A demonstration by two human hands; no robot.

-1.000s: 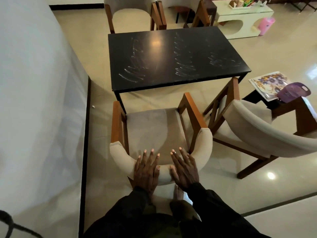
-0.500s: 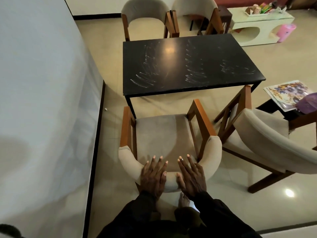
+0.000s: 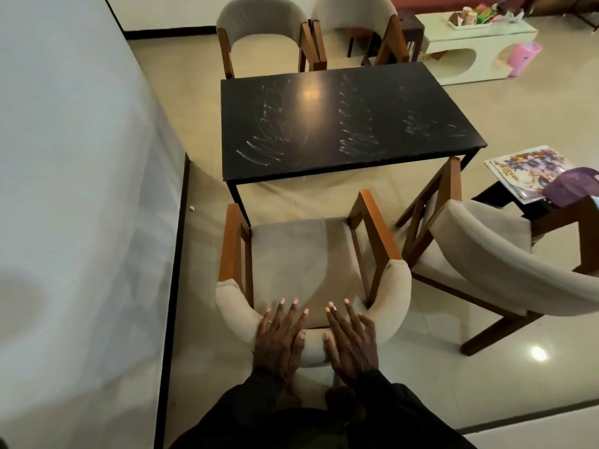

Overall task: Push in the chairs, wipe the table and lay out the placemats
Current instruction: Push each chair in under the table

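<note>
A beige padded chair point(image 3: 298, 254) with orange wooden arms stands in front of me, facing the black table point(image 3: 343, 121). My left hand point(image 3: 278, 335) and my right hand point(image 3: 351, 338) lie flat, fingers straight, on top of its curved backrest. The chair's front sits just short of the table's near edge, with one table leg beside its left arm. White smear marks streak the tabletop. A second beige chair point(image 3: 505, 254) stands at an angle to the right. Floral placemats point(image 3: 525, 166) lie on a dark stool at the far right.
A white wall point(image 3: 74, 189) with a black skirting runs close along the left. Two more chairs point(image 3: 262, 24) stand at the table's far side. A cream low table point(image 3: 466, 47) and a pink bin point(image 3: 523, 58) are at the back right. A purple object point(image 3: 570, 186) lies on the placemats.
The chair and both hands have moved forward toward the table, and the table now looks nearer to the chair's front. The hands keep the same flat hold on the backrest.
</note>
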